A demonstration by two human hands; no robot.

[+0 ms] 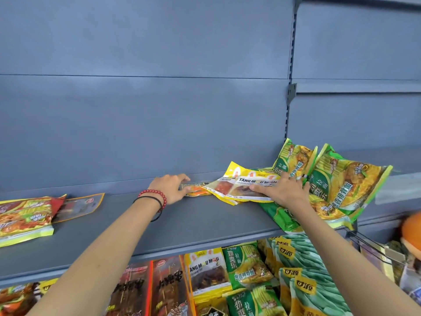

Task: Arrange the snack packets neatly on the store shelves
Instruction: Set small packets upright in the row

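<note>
On the grey shelf (159, 226), a yellow-and-white snack packet (241, 183) lies flat near the back wall. My right hand (282, 190) presses on it with spread fingers, partly overlapping green noodle packets (341, 190) piled to the right. My left hand (172, 188), with a red bead bracelet at the wrist, grips the end of a small orange-and-yellow packet (198, 190) lying just left of the yellow one. A red-and-yellow packet (25, 217) and a clear orange-edged packet (79, 207) lie at the shelf's left end.
The blue-grey back panel (145, 110) rises behind the shelf. Below the shelf, a lower level holds several packets (205, 281), dark, yellow and green. A wire rack (373, 249) and an orange object (412, 233) sit at the right edge.
</note>
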